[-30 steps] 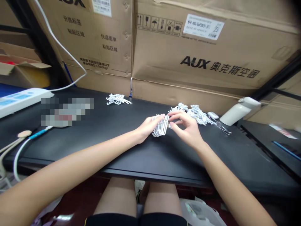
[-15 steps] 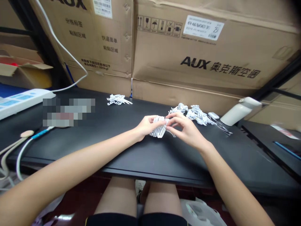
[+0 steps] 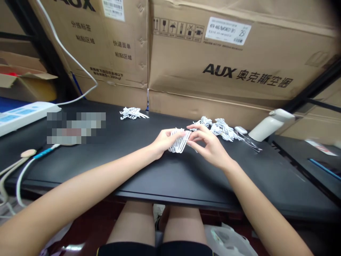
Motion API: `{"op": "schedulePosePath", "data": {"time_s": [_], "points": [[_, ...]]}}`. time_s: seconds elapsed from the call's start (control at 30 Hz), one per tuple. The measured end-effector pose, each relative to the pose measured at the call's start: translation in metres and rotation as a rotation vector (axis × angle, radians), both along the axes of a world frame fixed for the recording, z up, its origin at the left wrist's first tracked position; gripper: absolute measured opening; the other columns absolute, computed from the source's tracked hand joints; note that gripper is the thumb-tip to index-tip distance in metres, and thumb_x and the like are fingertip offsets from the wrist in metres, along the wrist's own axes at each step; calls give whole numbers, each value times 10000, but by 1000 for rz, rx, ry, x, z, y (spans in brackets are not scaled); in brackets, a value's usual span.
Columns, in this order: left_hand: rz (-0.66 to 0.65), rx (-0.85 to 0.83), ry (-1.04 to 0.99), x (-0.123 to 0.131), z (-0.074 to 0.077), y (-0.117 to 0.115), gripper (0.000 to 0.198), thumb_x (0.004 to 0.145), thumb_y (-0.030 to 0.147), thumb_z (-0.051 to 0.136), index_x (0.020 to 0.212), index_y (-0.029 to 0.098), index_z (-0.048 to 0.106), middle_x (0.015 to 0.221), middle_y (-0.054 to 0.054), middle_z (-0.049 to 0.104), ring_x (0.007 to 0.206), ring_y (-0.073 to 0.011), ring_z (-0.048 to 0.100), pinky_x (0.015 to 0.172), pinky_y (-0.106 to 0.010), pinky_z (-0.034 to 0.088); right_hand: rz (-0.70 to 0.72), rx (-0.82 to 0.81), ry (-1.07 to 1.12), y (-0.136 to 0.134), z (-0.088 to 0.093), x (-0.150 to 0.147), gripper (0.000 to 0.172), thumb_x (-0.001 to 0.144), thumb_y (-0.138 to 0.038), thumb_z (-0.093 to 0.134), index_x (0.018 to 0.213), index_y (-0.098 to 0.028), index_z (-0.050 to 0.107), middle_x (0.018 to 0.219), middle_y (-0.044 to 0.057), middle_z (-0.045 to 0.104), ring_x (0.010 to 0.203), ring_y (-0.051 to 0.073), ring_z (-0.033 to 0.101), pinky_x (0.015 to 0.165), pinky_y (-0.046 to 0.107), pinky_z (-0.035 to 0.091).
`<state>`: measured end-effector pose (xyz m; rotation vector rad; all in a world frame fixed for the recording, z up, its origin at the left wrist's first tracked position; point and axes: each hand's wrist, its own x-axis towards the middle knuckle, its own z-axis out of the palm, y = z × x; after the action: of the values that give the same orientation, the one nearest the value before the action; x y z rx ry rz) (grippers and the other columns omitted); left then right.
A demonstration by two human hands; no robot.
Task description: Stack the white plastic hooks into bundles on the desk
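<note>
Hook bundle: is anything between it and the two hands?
Nothing visible does. The left hand and the right hand both grip the hook bundle directly, just above the black table.

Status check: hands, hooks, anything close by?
Left hand, right hand: both gripping white hook bundle at black table. Loose hook pile just beyond right hand.

The far right cardboard box point(image 3: 266, 53) carries "AUX 奥克斯空调" in large dark print. Near its top left are a row of handling pictograms point(image 3: 179, 30) and a white label point(image 3: 227, 31), of which only a large "25" can be read. The far left cardboard box point(image 3: 87, 53) reads "分拣标签 粘贴区域" and "快递面单 粘贴区域", with a barcode sticker point(image 3: 113, 8) above, its digits too small to read.
</note>
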<state>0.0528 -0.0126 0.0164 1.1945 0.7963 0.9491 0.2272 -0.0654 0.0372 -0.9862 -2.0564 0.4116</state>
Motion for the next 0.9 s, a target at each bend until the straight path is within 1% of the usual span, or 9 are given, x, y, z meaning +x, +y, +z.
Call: {"op": "schedulePosePath", "data": {"time_s": [0.17,0.27,0.37,0.47,0.57,0.63,0.77,0.83,0.9], "points": [[-29,-30,-36,-2,1,4,253,685,348,732,788,122,685,672,-1,645,592,-92,546,586,-211,397,-39,55,24,-1,-2,-4,104,888,-266,536,889,-216,628,1202,97,545,1129,230,537,813,368,546],[-66,-84,-95,-3,3,5,249,711,345,702,813,117,690,721,-25,677,632,-111,582,605,-214,418,-101,62,123,0,-3,-4,137,898,-282,523,913,-215,642,1133,91,594,1009,212,604,792,364,547],[-131,-152,-168,-4,7,5,307,763,404,627,842,114,690,749,-43,692,628,-119,603,575,-210,424,-144,10,220,1,-4,-3,172,910,-300,496,984,-214,626,1042,77,628,839,180,645,748,361,553],[-205,-229,-218,-6,12,4,362,805,454,553,807,115,681,624,-19,641,510,-93,553,509,-200,413,-99,-57,217,2,-6,-3,225,872,-284,556,1088,-229,589,1070,69,624,793,164,647,722,344,555],[-299,-309,-205,-7,17,0,450,849,506,470,752,114,669,526,-17,585,444,-94,519,469,-206,416,6,-45,148,-1,-6,-7,464,792,-271,663,1235,-271,526,1305,91,514,883,179,642,729,338,557],[-353,-371,-170,-7,19,-3,495,858,543,444,700,121,648,493,-21,569,416,-96,503,441,-207,407,41,14,97,-3,-4,-10,532,763,-277,696,1264,-291,518,1403,91,435,1011,216,614,782,358,549],[-417,-458,-80,-7,19,-6,532,783,640,516,610,143,593,466,-12,552,361,-85,449,372,-205,364,17,108,26,-7,-2,-14,399,740,-312,723,1119,-275,606,1368,80,497,1236,275,485,993,457,431],[-445,-472,-28,-7,17,-4,572,751,694,504,604,148,585,458,-15,545,347,-95,444,359,-222,376,-1,81,48,-7,-3,-16,379,706,-330,753,1049,-258,607,1359,83,511,1275,277,451,1069,480,348],[-449,-468,-24,-7,16,-3,569,772,690,472,663,148,606,483,-21,562,376,-119,490,390,-245,431,13,-6,134,-6,-7,-18,376,700,-341,757,1015,-242,579,1372,92,500,1291,265,440,1083,464,338]]}}
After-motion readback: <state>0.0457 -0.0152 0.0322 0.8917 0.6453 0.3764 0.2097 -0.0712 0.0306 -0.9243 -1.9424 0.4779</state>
